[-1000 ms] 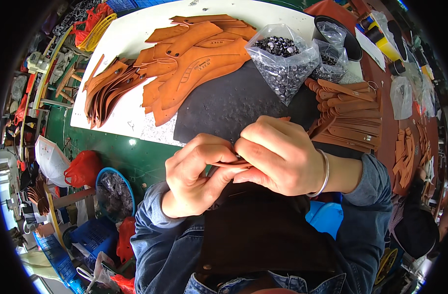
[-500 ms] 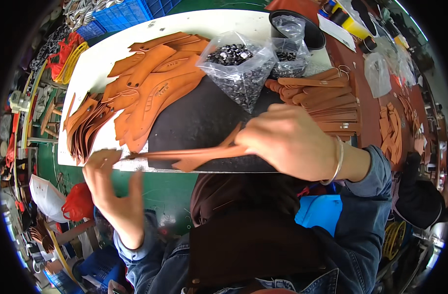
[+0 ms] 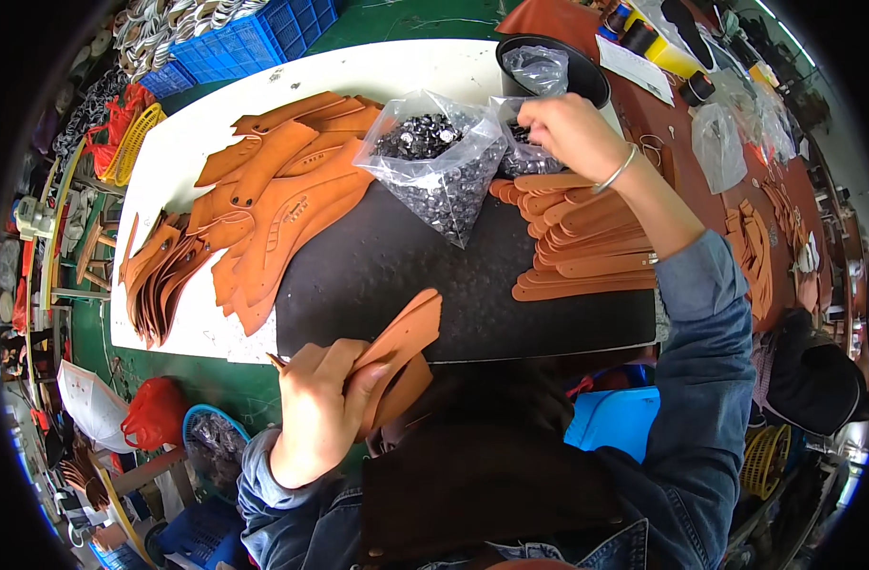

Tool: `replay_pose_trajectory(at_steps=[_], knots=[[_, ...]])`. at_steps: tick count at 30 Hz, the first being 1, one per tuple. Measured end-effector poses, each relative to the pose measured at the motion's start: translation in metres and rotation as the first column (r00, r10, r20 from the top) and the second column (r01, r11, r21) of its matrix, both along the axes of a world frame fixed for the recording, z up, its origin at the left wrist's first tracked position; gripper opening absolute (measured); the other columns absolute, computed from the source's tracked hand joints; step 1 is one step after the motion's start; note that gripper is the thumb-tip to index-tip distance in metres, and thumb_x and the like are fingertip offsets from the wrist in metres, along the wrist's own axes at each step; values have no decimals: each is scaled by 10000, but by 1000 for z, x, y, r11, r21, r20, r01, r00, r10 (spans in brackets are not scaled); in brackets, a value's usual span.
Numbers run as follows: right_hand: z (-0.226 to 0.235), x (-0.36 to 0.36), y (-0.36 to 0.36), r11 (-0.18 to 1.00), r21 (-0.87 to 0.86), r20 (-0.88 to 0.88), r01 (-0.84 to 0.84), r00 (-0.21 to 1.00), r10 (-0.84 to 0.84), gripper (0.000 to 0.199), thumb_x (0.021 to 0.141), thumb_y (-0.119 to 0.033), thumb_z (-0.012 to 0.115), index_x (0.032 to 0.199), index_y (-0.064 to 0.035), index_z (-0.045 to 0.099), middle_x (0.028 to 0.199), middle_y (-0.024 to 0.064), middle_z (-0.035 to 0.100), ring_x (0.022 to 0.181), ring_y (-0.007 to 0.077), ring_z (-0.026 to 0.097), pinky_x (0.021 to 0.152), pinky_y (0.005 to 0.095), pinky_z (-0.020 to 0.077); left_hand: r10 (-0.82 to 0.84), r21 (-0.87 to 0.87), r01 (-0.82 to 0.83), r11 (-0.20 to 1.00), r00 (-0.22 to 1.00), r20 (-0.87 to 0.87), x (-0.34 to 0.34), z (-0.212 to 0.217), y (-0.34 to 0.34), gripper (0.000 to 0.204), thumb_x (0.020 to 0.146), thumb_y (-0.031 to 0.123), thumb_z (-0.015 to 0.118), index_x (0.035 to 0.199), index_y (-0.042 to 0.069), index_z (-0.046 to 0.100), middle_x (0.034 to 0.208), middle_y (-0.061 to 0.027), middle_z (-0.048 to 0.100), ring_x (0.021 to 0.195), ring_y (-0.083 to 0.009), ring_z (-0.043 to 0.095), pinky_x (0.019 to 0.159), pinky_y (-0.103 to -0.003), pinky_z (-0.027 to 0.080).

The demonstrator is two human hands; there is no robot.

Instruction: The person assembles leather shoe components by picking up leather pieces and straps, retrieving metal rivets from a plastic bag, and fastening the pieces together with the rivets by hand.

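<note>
Our left hand [image 3: 320,404] is closed around a tan leather piece [image 3: 406,328], the thumb laid over it; two flaps stand out past the thumb toward the near edge of the black mat [image 3: 387,266]. Our right hand [image 3: 577,138] is bunched at the mouth of the small clear bag [image 3: 527,160], and we cannot tell whether the fingertips pinch anything.

To do this well, we judge it best to keep the left grip light, so the leather takes no crease, and leave its free end uncovered. With the right, we want to pick a single small dark piece, without tipping the bag or brushing the large clear bag [image 3: 453,185] beside it.

Just nearer to us than the small bag, a pile of narrow straps [image 3: 586,228] lies under the right wrist; a heap of broad leather panels [image 3: 296,214] lies on the left of the white desk [image 3: 192,123].

Half a second ago, the right hand grips one end of the leather over the mat and the left is spread near the other; now the left alone holds it, and the right is up at the bag.
</note>
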State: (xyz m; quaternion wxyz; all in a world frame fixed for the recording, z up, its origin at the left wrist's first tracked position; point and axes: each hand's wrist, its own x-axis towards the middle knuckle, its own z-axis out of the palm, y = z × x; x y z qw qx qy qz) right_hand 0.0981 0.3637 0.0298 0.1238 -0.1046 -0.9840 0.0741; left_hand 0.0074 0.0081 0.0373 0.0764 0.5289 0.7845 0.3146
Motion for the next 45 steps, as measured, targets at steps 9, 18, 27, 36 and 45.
replay_pose_trajectory(at_steps=[9,18,27,36,45], knots=[[-21,-12,-5,969,246,40,35,998,-46,89,794,-155,571,781,-68,566,722,117,612,682,309,598,607,406,465,33,-50,-23,999,976,214,-2,-5,0,186,751,136,684,880,21,615,615,-132,552,536,-267,520,514,-341,411],[-5,-11,-16,971,236,169,38,982,-79,88,771,-163,603,804,-82,598,797,99,615,770,277,612,643,384,482,3,-77,18,997,962,273,3,-8,2,190,771,157,670,881,14,610,607,-139,562,541,-269,543,518,-345,427],[-17,-11,-10,961,272,76,41,995,-63,53,763,-94,561,757,-42,569,751,105,590,746,296,608,643,403,477,-82,-67,118,991,914,397,14,-3,-5,158,806,149,639,836,1,591,624,-139,579,537,-273,566,518,-337,438],[-21,-13,2,975,207,12,80,996,-84,81,753,-116,609,781,-50,572,729,138,610,722,319,605,658,416,482,-80,-85,125,989,911,404,24,-9,-10,155,819,155,625,839,7,583,629,-138,564,571,-284,550,540,-364,428],[-16,-16,0,969,229,65,95,992,-113,90,746,-94,622,781,-41,558,718,138,616,727,321,605,640,420,471,-35,-99,78,992,925,379,23,-11,-11,180,825,171,622,814,2,563,625,-150,554,569,-292,544,536,-368,419]])
